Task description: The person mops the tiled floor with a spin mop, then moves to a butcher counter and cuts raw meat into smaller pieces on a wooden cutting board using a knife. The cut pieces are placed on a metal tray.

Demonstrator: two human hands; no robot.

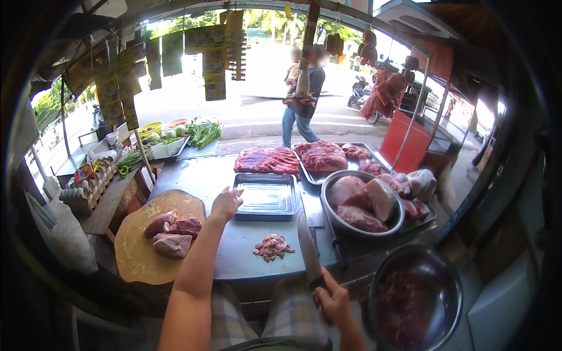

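Note:
My left hand (227, 203) is open at the near left corner of an empty metal tray (264, 198), fingers reaching toward its rim; whether they touch it I cannot tell. My right hand (332, 301) grips a large knife (308, 248) by its dark handle, blade pointing away from me. Between my hands, a small pile of chopped meat (273, 248) lies on the steel counter (234, 251). To the left, several chunks of meat (172, 241) rest on a round wooden block (134, 245).
Behind the empty tray lie sliced slabs (264, 159) and a loaded meat tray (325, 158). A bowl of large cuts (363, 206) is at right, a bowl of pieces (410, 304) below. Vegetables (199, 131) and egg cartons (99, 181) are at left; people (307, 88) are in the street.

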